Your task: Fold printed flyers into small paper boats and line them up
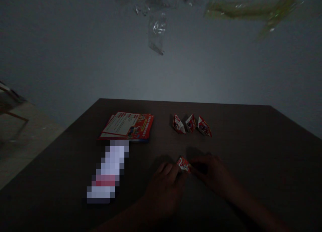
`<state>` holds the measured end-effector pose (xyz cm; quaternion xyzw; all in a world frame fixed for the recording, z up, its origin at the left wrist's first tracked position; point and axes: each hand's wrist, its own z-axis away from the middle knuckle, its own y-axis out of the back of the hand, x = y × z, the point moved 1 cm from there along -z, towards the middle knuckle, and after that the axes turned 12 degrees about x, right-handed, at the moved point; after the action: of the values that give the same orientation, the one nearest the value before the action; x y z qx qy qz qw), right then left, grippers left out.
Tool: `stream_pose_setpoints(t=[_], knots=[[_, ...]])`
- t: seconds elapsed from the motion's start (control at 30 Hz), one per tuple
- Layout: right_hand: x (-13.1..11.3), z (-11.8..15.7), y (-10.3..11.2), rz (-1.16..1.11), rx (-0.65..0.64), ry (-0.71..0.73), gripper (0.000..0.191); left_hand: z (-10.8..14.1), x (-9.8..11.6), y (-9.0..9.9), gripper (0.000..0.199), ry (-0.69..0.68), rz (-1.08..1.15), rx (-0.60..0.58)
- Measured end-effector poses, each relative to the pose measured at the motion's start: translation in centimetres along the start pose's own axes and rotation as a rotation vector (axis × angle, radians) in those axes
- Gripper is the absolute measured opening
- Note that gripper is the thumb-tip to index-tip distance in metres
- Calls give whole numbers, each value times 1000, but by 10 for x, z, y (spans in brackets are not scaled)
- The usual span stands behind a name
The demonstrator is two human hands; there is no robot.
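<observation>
Between my hands is a small folded paper piece (184, 164), red and white with printed figures. My left hand (167, 183) has its fingers closed at its left and lower side, partly covering it. At its right corner my right hand (211, 170) pinches the paper between thumb and fingertips. Farther back stand three similar folded paper pieces in a row: a left one (178, 124), a middle one (191, 123) and a right one (204, 126). The light is dim, so the exact folds are hard to make out.
A stack of printed red and white leaflets (118, 126) lies at the left rear of the dark table (238, 124). In front of it is a long pale item (110, 171), blurred out by pixelation. A wall (161, 81) with tape stands behind the table.
</observation>
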<state>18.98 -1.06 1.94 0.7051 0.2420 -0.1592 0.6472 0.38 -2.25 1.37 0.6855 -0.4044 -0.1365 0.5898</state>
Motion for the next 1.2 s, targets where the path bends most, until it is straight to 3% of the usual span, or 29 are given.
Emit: stream_pose_setpoints(t=[0.67, 1.2], knots=[[13, 0, 3, -64, -28, -119, 21, 1, 0, 3, 33, 59, 33, -61], [20, -2, 6, -116, -78, -148, 18, 1, -2, 4, 33, 65, 79, -40]])
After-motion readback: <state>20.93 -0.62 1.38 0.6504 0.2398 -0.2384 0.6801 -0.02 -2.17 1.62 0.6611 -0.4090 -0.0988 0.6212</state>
